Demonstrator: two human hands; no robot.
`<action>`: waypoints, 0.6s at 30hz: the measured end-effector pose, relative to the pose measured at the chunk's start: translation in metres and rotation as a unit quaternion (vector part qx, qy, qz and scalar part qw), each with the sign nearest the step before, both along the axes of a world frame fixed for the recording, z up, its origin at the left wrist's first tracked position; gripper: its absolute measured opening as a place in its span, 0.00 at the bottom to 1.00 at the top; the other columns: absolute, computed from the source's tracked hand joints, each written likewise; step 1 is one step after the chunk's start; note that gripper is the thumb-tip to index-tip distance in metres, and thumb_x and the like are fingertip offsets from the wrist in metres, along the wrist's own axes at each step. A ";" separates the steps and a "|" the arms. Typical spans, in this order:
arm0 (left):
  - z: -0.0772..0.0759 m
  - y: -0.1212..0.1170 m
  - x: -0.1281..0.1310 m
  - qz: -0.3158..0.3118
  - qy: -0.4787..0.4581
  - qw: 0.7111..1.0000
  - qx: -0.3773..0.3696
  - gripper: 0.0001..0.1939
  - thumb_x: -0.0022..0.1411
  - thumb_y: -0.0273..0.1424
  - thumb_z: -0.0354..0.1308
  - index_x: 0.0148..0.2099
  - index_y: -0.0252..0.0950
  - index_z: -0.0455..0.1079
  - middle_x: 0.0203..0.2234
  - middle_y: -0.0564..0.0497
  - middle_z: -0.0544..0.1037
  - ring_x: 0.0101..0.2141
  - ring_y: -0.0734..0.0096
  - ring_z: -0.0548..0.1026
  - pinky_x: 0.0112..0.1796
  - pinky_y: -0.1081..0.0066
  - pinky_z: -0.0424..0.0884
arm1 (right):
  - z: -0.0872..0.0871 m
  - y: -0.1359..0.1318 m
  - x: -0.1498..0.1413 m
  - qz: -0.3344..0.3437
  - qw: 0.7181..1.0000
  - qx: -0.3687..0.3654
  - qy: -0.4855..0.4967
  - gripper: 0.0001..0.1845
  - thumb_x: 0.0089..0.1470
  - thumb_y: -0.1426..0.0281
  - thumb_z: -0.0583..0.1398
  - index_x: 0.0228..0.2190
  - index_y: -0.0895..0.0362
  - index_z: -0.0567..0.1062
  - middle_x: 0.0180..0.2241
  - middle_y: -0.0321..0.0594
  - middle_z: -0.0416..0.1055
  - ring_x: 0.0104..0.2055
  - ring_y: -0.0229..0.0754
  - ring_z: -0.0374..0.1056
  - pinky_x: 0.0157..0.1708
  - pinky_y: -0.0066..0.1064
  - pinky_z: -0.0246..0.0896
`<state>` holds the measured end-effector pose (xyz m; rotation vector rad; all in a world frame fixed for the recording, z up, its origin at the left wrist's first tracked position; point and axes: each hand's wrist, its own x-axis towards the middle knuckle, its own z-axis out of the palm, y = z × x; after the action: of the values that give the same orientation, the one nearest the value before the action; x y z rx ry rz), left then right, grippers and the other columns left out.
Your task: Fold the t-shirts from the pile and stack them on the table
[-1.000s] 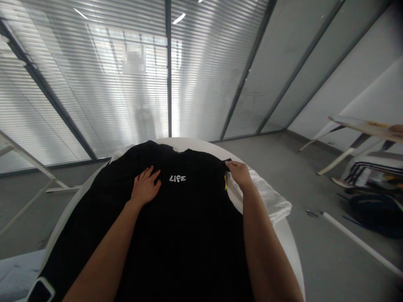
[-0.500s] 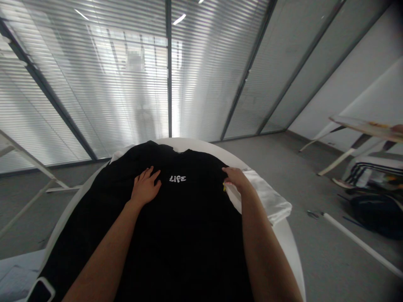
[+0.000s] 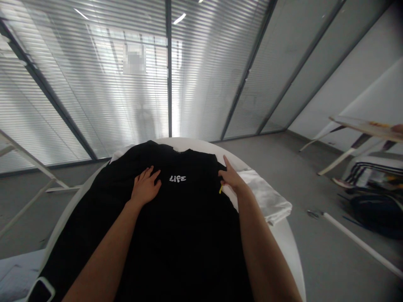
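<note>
Lettering [image 3: 178, 178] in white, one short line of it, sits on the chest of my one black shirt [image 3: 185, 226]; four characters seem to be there, but I can't read them surely. One small yellow tag [image 3: 221, 188] shows at the garment's right edge, and I make out no writing on it.

The shirt lies spread over the round white bench [image 3: 294, 256], neckline at the far side and body running near, towards me. I have two grips on it. My left grip [image 3: 146, 186] is released, palm down and fingers splayed on the cloth, left of the lettering. At the right edge, my right grip [image 3: 233, 176] has its index finger stretched to the far side and its thumb against the black cloth; I can't tell whether the remaining fingers pinch it.

One white cloth [image 3: 270, 199] lies just right of that grip. One white pole [image 3: 359, 241] rests on the floor [image 3: 317, 260], farther right.

Compared with a second ago, my right grip and the yellow tag have shifted left, and the index finger, bent then, is now extended. My left grip hasn't moved, nor has the lettering.
</note>
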<state>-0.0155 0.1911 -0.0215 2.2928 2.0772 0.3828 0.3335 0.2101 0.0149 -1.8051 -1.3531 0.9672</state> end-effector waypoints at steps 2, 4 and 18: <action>0.000 0.000 0.000 -0.001 0.000 1.000 0.002 0.26 0.67 0.40 0.46 0.65 0.47 0.62 0.67 0.48 0.57 0.65 0.56 0.54 0.60 0.51 0.55 | -0.003 0.004 0.003 0.003 1.000 -0.002 -0.014 0.46 0.45 0.72 0.54 0.66 0.54 0.53 0.26 0.34 0.72 0.18 0.34 0.63 0.21 0.25 0.61; -0.001 0.000 0.000 -0.003 0.000 1.000 0.005 0.26 0.67 0.40 0.45 0.65 0.46 0.62 0.67 0.48 0.57 0.65 0.56 0.54 0.60 0.51 0.55 | -0.005 0.008 0.007 -0.009 0.998 -0.013 -0.052 0.40 0.45 0.72 0.54 0.63 0.58 0.62 0.30 0.39 0.75 0.21 0.37 0.66 0.25 0.28 0.65; -0.003 0.001 -0.001 -0.004 0.002 1.000 0.009 0.26 0.66 0.40 0.46 0.65 0.46 0.62 0.67 0.48 0.57 0.65 0.57 0.55 0.60 0.52 0.55 | -0.010 0.015 0.026 -0.069 0.978 0.118 -0.159 0.45 0.39 0.79 0.52 0.63 0.68 0.61 0.60 0.51 0.64 0.62 0.51 0.60 0.61 0.35 0.54</action>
<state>-0.0169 0.1919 -0.0246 2.3120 2.0750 0.3972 0.3596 0.2247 0.0053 -1.8926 -1.4409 0.4356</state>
